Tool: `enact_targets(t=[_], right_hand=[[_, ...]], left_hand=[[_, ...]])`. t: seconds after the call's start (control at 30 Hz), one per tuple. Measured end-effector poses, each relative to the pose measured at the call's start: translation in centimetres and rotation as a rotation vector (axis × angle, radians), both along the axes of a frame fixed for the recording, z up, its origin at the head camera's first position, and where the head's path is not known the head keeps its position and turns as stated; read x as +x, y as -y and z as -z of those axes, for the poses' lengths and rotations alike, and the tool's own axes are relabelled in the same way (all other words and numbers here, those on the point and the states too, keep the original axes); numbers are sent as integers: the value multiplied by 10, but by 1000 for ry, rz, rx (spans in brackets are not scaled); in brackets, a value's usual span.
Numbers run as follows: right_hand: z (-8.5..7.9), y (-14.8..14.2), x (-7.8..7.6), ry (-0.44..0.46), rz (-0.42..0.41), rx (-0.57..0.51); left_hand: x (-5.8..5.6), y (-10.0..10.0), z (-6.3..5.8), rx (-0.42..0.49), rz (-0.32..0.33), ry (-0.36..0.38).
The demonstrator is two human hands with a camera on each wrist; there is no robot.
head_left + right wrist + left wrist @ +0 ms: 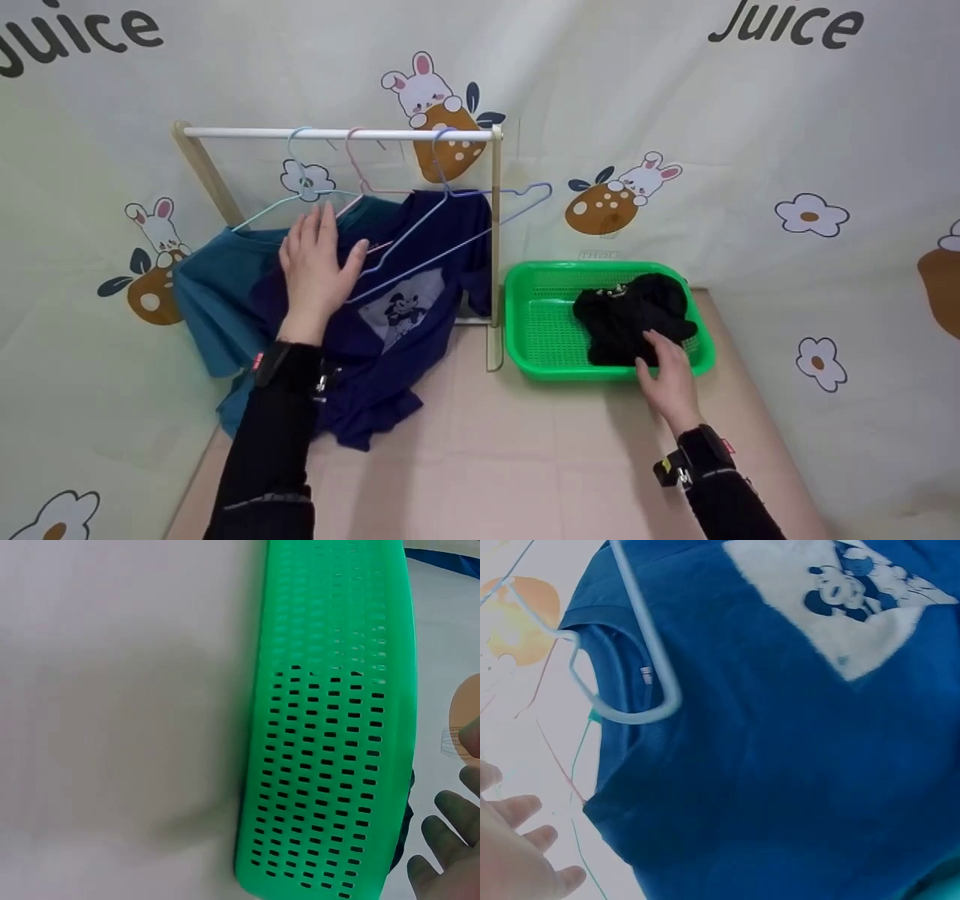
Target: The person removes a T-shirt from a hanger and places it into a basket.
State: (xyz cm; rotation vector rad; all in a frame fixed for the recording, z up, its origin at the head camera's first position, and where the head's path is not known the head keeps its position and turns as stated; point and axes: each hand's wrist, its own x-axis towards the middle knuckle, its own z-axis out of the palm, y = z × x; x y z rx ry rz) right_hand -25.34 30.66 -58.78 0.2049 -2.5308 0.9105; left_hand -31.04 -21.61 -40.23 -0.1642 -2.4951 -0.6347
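In the head view my left hand (315,262), fingers straight, is in front of the shirts on the rack. Near it a teal shirt (217,292) hangs on a light green hanger (266,210). Beside that is a navy shirt (420,367) with a grey mouse print, on a pink hanger (351,154). A blue-purple hanger (469,240) with no garment on it crosses in front of the navy shirt. My right hand (671,382), fingers spread, is over the front rim of the green basket (536,367), by a bundled black garment (634,315). Contact with the garment is unclear.
The rack has a white rod (247,133) and wooden posts (495,262). It stands left of the basket on a pale pink tabletop (510,457). Behind both hangs a printed backdrop (750,135) with rabbits and flowers.
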Motion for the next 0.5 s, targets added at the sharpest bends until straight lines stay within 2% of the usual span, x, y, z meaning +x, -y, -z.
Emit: enact_targets(t=[0.2, 0.5], right_hand=[[11, 5, 9, -30, 2, -6], [23, 15, 24, -107, -20, -8]], left_hand=[[-16, -9, -11, -8, 48, 50], [-35, -21, -27, 59, 50, 183]])
